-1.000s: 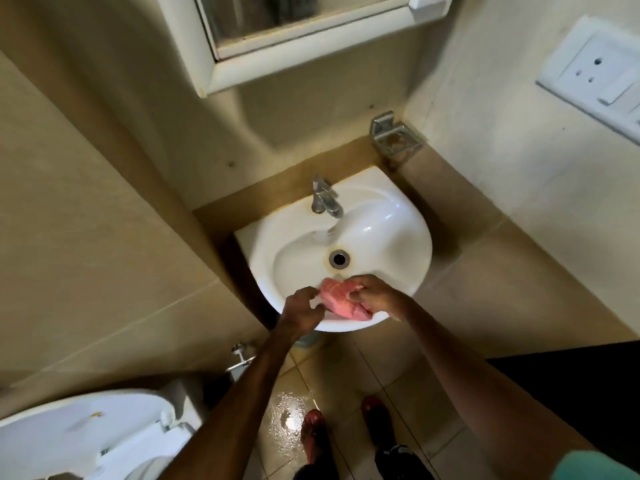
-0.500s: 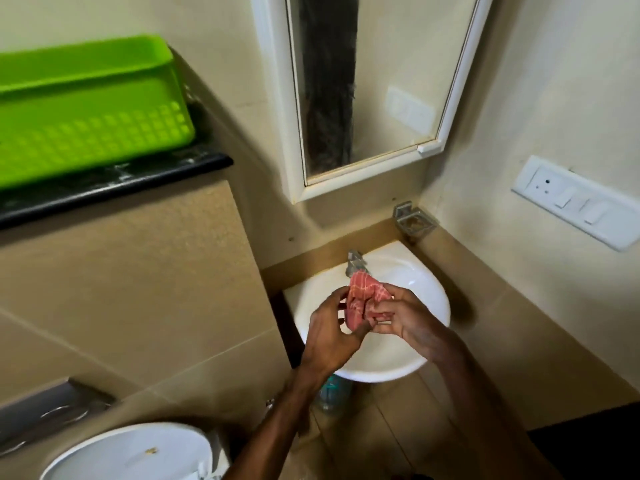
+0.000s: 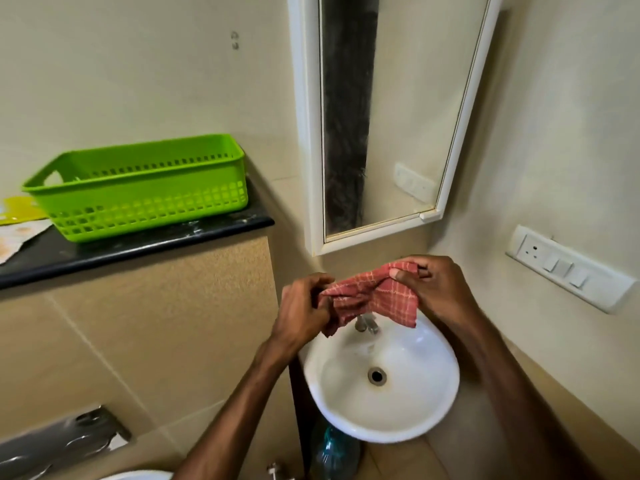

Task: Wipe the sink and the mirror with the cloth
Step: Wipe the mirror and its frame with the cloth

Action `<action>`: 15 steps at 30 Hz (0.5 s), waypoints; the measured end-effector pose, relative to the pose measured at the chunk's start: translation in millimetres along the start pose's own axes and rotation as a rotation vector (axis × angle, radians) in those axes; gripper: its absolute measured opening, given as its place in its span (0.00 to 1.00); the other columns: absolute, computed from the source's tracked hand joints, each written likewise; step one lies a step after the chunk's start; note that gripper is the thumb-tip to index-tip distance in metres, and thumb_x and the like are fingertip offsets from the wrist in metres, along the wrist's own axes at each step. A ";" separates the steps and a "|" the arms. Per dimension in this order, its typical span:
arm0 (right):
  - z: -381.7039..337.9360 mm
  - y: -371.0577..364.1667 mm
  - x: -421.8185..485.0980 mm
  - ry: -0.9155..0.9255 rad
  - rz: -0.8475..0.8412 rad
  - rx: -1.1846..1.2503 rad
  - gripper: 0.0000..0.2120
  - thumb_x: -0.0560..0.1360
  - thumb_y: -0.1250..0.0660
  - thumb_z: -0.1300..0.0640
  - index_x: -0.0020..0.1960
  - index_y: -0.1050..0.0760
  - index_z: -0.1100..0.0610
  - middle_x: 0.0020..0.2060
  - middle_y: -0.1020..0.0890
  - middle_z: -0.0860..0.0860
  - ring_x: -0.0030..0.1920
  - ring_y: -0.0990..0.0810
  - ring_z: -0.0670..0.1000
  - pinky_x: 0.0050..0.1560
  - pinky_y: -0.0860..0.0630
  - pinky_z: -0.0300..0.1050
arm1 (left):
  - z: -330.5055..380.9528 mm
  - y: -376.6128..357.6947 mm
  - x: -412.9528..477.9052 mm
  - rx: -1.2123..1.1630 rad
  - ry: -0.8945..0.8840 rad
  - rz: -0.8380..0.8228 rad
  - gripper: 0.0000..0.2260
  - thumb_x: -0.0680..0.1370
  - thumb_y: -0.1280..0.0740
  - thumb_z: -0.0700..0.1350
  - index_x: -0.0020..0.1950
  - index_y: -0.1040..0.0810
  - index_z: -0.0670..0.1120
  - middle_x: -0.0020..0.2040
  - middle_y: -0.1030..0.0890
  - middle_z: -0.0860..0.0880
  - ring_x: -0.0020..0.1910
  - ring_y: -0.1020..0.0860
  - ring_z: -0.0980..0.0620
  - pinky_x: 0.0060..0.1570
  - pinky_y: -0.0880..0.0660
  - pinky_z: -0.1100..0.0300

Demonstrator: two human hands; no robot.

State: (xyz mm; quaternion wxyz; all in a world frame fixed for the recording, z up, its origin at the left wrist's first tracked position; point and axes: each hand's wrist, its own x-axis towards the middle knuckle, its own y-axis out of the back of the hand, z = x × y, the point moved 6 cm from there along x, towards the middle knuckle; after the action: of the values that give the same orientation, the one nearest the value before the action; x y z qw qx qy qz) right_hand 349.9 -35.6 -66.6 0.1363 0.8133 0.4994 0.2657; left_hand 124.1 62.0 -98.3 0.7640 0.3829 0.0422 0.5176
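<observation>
Head view, the only one: we hold the cloth [image 3: 372, 296] stretched between both hands, in the air above the tap [image 3: 366, 323] at the back of the sink [image 3: 381, 375] and just below the bottom rail of the mirror [image 3: 398, 126]. Left hand [image 3: 300, 306] is closed on the bunched left end; right hand [image 3: 438, 289] pinches the top right corner between thumb and fingers, the rest of the cloth hanging loose. Cloth touches neither sink nor mirror. Our read: we're spreading or refolding the cloth before a wipe, and with the hands raised toward the glass, the mirror looks like the next surface. To do it well: fold to a flat pad so a clean face meets the glass, keep loose corners tucked so they don't drag on the tap, work top to bottom in overlapping passes, go into the corners of the white frame. Keep well clear of the switch panel [image 3: 568, 268] on the right wall, especially if the cloth is damp; can't tell wetness from here. Containers: sink bowl is bare apart from the drain [image 3: 376, 375], no standing water visible. Green basket [image 3: 138, 188] sits on the black bench [image 3: 138, 244] to the left; looks empty through the slots, floor of it not fully visible. A plastic bottle [image 3: 334, 452] stands under the sink, contents unclear.
</observation>
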 end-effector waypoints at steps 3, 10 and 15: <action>-22.9 16.9 1.9 0.040 -0.017 0.122 0.08 0.76 0.25 0.54 0.54 0.15 0.54 0.43 0.11 0.48 0.44 0.12 0.48 0.44 0.15 0.45 | 7.6 13.7 5.1 0.002 -0.039 0.027 0.09 0.77 0.32 0.42 0.55 0.15 0.51 0.47 0.14 0.58 0.44 0.18 0.64 0.47 0.20 0.65; -1.9 23.3 9.2 -0.178 -0.057 0.427 0.10 0.78 0.28 0.58 0.55 0.18 0.63 0.37 0.12 0.52 0.36 0.13 0.47 0.32 0.21 0.35 | 6.4 17.6 11.6 -0.118 0.073 0.059 0.09 0.79 0.33 0.55 0.52 0.19 0.52 0.45 0.16 0.56 0.43 0.18 0.58 0.40 0.21 0.62; 22.3 14.0 11.0 -0.259 -0.016 0.422 0.14 0.76 0.25 0.55 0.57 0.18 0.64 0.41 0.12 0.55 0.40 0.12 0.51 0.38 0.17 0.41 | 7.9 14.6 9.7 -0.196 0.162 0.079 0.11 0.79 0.33 0.57 0.55 0.19 0.52 0.46 0.15 0.56 0.45 0.16 0.57 0.47 0.16 0.54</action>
State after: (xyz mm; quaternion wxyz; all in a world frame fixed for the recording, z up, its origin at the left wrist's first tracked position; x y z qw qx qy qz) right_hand 376.9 -31.4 -74.8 0.0284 0.8472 0.5284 0.0478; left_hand 121.1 68.2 -80.3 0.7709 0.2646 0.0377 0.5781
